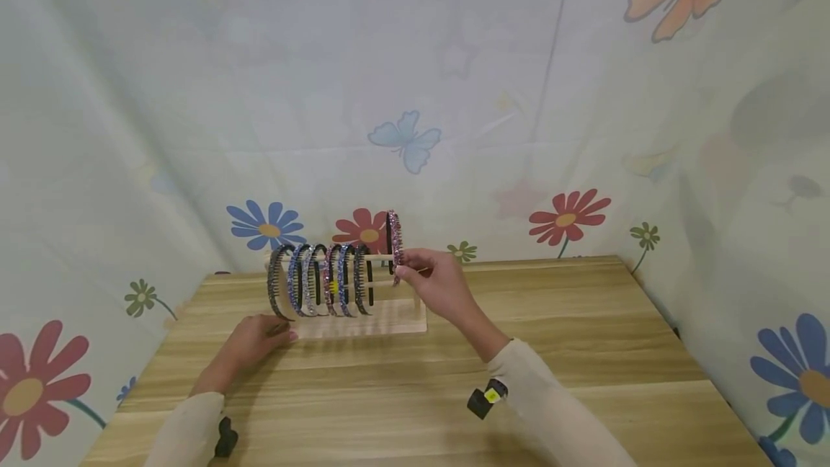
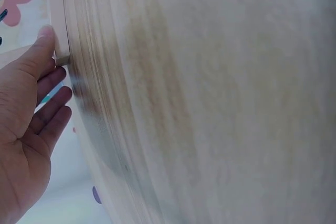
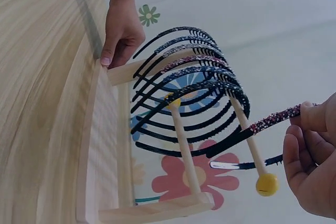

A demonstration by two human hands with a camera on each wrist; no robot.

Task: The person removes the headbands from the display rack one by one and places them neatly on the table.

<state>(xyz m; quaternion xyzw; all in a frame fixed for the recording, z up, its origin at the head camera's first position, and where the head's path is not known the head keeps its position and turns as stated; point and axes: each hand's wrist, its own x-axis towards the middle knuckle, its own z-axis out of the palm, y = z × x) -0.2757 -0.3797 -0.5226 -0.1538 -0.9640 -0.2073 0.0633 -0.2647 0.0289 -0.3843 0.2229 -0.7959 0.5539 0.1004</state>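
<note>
A wooden headband stand (image 1: 389,317) has several glittery toothed headbands (image 3: 210,85) hanging along its upper rod. My right hand (image 1: 437,287) pinches a pink glitter headband (image 1: 396,236) between thumb and fingers at the rod's right end. In the right wrist view, this headband's two black legs lie on either side of the rod, close to its yellow ball end (image 3: 267,184). At the stand's left end, my left hand (image 1: 249,341) grips the base corner. The left wrist view has the thumb on the base (image 2: 59,19), index finger at its end, other fingers loosely bent.
The stand rests toward the back of a wood-grain table (image 1: 551,380). A lower rod (image 3: 186,150) with a yellow ball runs below the headbands. Behind the table hangs a pale curtain (image 1: 493,186) printed with flowers and butterflies.
</note>
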